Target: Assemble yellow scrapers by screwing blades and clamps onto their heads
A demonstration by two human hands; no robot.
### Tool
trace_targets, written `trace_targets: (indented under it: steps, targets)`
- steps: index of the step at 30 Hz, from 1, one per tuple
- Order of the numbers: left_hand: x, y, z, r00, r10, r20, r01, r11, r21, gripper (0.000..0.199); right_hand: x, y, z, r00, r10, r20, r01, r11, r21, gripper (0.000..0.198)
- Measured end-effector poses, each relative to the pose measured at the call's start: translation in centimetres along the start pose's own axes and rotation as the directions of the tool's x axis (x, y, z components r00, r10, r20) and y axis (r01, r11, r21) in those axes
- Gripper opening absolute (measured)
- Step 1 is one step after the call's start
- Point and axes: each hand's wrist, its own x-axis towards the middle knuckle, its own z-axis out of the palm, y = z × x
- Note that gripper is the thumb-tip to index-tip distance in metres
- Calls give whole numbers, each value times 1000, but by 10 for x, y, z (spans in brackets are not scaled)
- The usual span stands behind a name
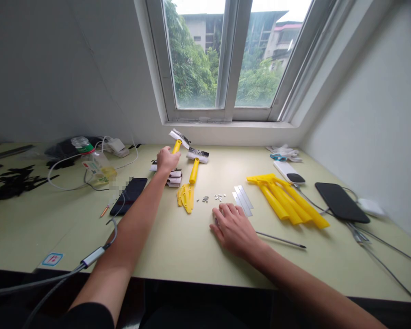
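Observation:
My left hand (168, 159) is closed around the yellow handle of a scraper (177, 145), whose wide head with a black-and-white cover points up and away. A second scraper (194, 171) lies just to its right. Below the hand are stacked white-and-black blade covers (174, 179), partly hidden. My right hand (233, 227) rests low on the table, fingers curled over a screwdriver (282, 240); its shaft sticks out to the right and its handle is mostly hidden by the palm. Flat metal blades (243, 200), small nuts (219, 197) and screws (205, 199) lie beyond the fingers.
Flat yellow pieces (185, 198) lie mid-table. Several yellow handles (289, 201) are piled right, near a phone (341, 202), white power bank (289, 172) and gloves (286, 152). Left are a dark tablet (129, 195), bottle (94, 155) and cables. A cable (95, 257) crosses near my left forearm.

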Motion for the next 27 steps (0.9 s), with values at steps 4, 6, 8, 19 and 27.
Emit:
trace_targets:
  steps: [4,6,8,19,27]
  targets:
    - [-42,1,8,999,20,-33,-28,966,-258,41,7,7,-17,989,-42,-139,60,990,124,38]
    - [-69,2,14,997,71,5,-58,843,-534,38,17,17,-28,966,1,-258,78,952,296,32]
    - [-96,1,19,985,153,79,-34,622,-782,42,32,32,-37,928,173,-330,39,836,547,28]
    - [-156,0,40,923,360,136,-43,447,-893,38,60,73,-5,779,598,-187,112,160,981,32]
    - [-156,-6,36,893,436,114,-136,502,-854,34,55,84,-4,752,626,-204,77,223,972,29]
